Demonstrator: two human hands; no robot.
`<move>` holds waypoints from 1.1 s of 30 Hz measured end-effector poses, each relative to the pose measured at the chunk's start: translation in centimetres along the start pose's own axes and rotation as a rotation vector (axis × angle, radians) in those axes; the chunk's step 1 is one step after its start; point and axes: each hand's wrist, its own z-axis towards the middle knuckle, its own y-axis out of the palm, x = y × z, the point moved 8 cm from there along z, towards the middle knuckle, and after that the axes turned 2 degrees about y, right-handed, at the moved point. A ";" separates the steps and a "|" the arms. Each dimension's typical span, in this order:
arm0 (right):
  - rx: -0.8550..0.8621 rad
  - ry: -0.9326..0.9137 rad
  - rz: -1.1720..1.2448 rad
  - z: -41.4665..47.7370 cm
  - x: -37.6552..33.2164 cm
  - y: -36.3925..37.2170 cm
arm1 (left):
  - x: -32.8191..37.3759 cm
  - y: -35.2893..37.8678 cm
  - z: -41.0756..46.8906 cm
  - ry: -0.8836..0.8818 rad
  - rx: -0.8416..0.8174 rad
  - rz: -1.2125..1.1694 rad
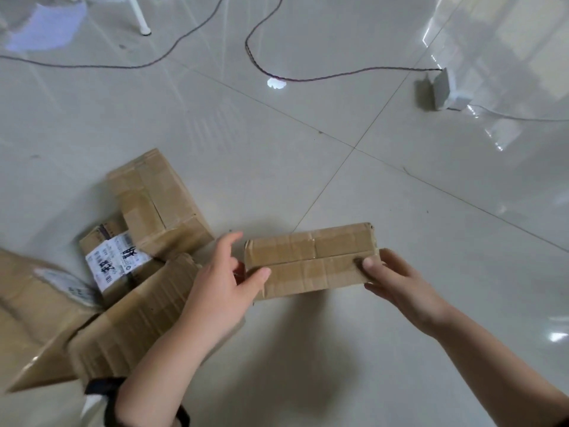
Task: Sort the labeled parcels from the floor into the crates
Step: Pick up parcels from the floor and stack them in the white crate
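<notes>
A flat, taped cardboard parcel (pixel 311 260) is held above the tiled floor between both hands. My left hand (pixel 220 282) grips its left end, thumb on the top face and the forefinger stretched out above. My right hand (pixel 397 283) holds the right end, thumb pressed on the top. No label shows on this parcel's upper side. To the left lie more parcels: a taller taped box (pixel 157 201), a small box with a white printed label (pixel 115 261), and a ribbed cardboard piece (pixel 135 315).
A large cardboard box (pixel 27 306) with a label sits at the left edge. Dark cables (pixel 264 69) snake across the glossy floor to a small grey adapter (pixel 435 89) at the upper right. A white furniture leg (pixel 140 16) stands at the top.
</notes>
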 end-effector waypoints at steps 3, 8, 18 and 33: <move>0.022 -0.140 0.009 -1.2 -1.9 0.1 | 0.0 0.1 -0.4 0.046 -0.087 -0.049; 0.230 -0.188 -0.435 -2.5 1.1 0.5 | -0.2 2.9 -4.3 0.271 -0.121 0.531; 0.236 0.022 -0.555 -2.5 5.2 1.7 | -1.1 4.9 -4.7 0.332 -0.218 0.944; 0.601 0.193 -0.331 -4.1 4.9 -1.4 | -2.4 -1.9 0.0 0.005 0.170 0.331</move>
